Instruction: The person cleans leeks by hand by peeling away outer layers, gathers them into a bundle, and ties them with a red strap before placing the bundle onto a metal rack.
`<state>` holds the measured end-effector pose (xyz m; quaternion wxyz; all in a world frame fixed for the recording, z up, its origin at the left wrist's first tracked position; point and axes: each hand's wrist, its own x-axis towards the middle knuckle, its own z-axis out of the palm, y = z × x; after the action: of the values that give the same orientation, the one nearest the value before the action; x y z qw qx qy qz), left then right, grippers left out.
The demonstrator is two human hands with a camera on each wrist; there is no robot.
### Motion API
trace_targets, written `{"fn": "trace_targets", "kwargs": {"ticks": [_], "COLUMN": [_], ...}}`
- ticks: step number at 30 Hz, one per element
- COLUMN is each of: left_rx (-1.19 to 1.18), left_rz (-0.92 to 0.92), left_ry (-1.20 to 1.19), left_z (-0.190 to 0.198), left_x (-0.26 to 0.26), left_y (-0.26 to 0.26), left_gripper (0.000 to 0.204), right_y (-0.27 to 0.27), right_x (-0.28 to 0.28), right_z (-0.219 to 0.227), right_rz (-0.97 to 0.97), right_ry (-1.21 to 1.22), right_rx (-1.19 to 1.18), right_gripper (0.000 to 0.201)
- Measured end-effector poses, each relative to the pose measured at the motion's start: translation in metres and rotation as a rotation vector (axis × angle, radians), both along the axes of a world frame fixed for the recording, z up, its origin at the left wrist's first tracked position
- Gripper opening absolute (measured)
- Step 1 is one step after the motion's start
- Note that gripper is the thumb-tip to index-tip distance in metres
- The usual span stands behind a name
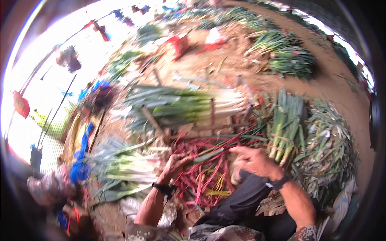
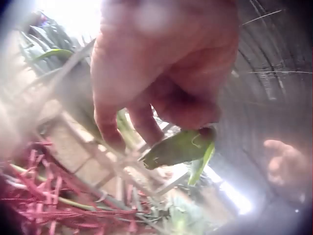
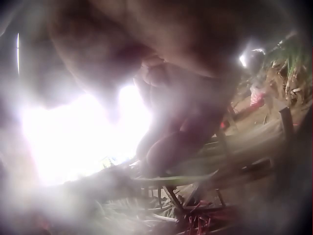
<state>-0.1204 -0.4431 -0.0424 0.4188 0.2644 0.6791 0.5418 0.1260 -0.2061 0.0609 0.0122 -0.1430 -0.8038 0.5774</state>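
My left hand (image 1: 176, 164) pinches a green leek leaf (image 2: 173, 149) between thumb and fingers. In the head view the leaf slants to the right, over a heap of red ties (image 1: 201, 176). My right hand (image 1: 257, 162) hovers beyond the leaf's far end, index finger stretched toward it and the other fingers loosely bent. Blur and glare veil much of the right wrist view, where nothing shows in the grasp. Behind both hands, a big bundle of leeks (image 1: 181, 102) lies across a wooden rack (image 1: 213, 127).
Loose leeks (image 1: 124, 168) lie to the left. On the right are a tied leek bundle (image 1: 283, 128) and a pile of leafy scraps (image 1: 327, 152). Farther back stand a red crate (image 1: 177, 46) and more green bundles (image 1: 291, 60) on bare soil. Yellow ties (image 1: 217, 188) mix with the red.
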Motion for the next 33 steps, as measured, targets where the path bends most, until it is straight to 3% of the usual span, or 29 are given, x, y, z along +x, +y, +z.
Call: {"fn": "trace_targets", "kwargs": {"ticks": [1, 2, 3, 5, 7, 8, 9, 11, 12, 15, 17, 19, 22, 23, 24, 25, 26, 27, 28, 29, 30, 32, 33], "left_rx": [-0.007, 0.060, 0.118, 0.103, 0.104, 0.065, 0.100, 0.175, 0.148, 0.267, 0.312, 0.293, 0.396, 0.452, 0.527, 0.487, 0.525, 0.488, 0.455, 0.466, 0.493, 0.540, 0.534], "left_rz": [-0.116, -0.171, -0.226, -0.345, -0.492, -0.486, -0.508, -0.548, -0.596, -0.732, -0.826, -0.977, -0.875, -0.810, -0.807, -0.715, -0.640, -0.578, -0.513, -0.413, -0.383, -0.433, -0.438], "left_ry": [0.044, 0.037, 0.029, -0.011, 0.103, 0.193, 0.214, 0.247, 0.193, 0.066, 0.040, 0.133, 0.238, 0.209, 0.170, -0.001, -0.053, -0.115, -0.178, -0.290, -0.408, -0.522, -0.550], "left_z": [0.021, 0.028, 0.037, 0.076, 0.085, 0.084, 0.091, 0.107, 0.106, 0.121, 0.124, 0.131, 0.132, 0.131, 0.127, 0.143, 0.133, 0.147, 0.160, 0.147, 0.151, 0.147, 0.146], "left_x": [0.007, 0.016, 0.026, 0.056, 0.070, 0.076, 0.086, 0.108, 0.114, 0.160, 0.191, 0.208, 0.224, 0.228, 0.225, 0.228, 0.224, 0.226, 0.228, 0.229, 0.235, 0.248, 0.255], "left_y": [0.015, 0.031, 0.048, 0.079, 0.109, 0.123, 0.134, 0.159, 0.172, 0.209, 0.229, 0.245, 0.264, 0.269, 0.282, 0.283, 0.293, 0.297, 0.302, 0.321, 0.330, 0.346, 0.352], "left_gripper": [0.031, 0.029, 0.027, 0.030, 0.032, 0.032, 0.032, 0.033, 0.033, 0.031, 0.031, 0.034, 0.038, 0.042, 0.047, 0.047, 0.042, 0.039, 0.036, 0.038, 0.040, 0.044, 0.043], "right_y": [0.002, -0.003, -0.006, 0.004, 0.018, 0.027, 0.037, 0.043, 0.047, 0.046, 0.051, 0.048, 0.071, 0.085, 0.105, 0.152, 0.156, 0.165, 0.150, 0.133, 0.133, 0.126, 0.124], "right_x": [-0.001, -0.001, 0.002, 0.009, 0.033, 0.052, 0.069, 0.106, 0.124, 0.154, 0.170, 0.185, 0.242, 0.269, 0.294, 0.347, 0.388, 0.396, 0.383, 0.366, 0.368, 0.354, 0.347], "right_z": [-0.013, 0.002, 0.003, -0.017, -0.016, -0.010, -0.005, 0.007, 0.021, 0.044, 0.011, 0.015, -0.010, -0.021, -0.007, -0.024, -0.017, 0.000, 0.011, 0.019, 0.001, -0.037, -0.056], "right_rz": [0.026, 0.036, 0.037, 0.075, 0.180, 0.191, 0.007, -0.285, -0.322, -0.339, -0.355, -0.458, -0.597, -0.691, -0.929, -1.155, -1.170, -1.552, -1.707, -1.678, -1.549, -1.425, -1.361], "right_ry": [-0.016, -0.003, -0.039, -0.018, 0.199, 0.117, 0.038, 0.042, 0.105, -0.090, -0.075, -0.155, -0.112, -0.083, -0.143, 0.223, 0.714, 0.970, 0.781, 0.502, 0.336, 0.270, 0.212], "right_rx": [0.112, 0.371, 0.325, 0.544, 1.036, 1.032, 0.543, 0.083, 0.384, 0.392, 0.572, 0.386, 0.316, 0.293, 0.429, 0.382, -0.200, -0.378, -0.175, 0.050, 0.025, -0.203, -0.209], "right_gripper": [0.051, 0.057, 0.049, 0.035, 0.026, 0.023, 0.022, 0.030, 0.043, 0.053, 0.045, 0.036, 0.030, 0.026, 0.019, 0.024, 0.035, 0.036, 0.038, 0.043, 0.047, 0.040, 0.036]}}
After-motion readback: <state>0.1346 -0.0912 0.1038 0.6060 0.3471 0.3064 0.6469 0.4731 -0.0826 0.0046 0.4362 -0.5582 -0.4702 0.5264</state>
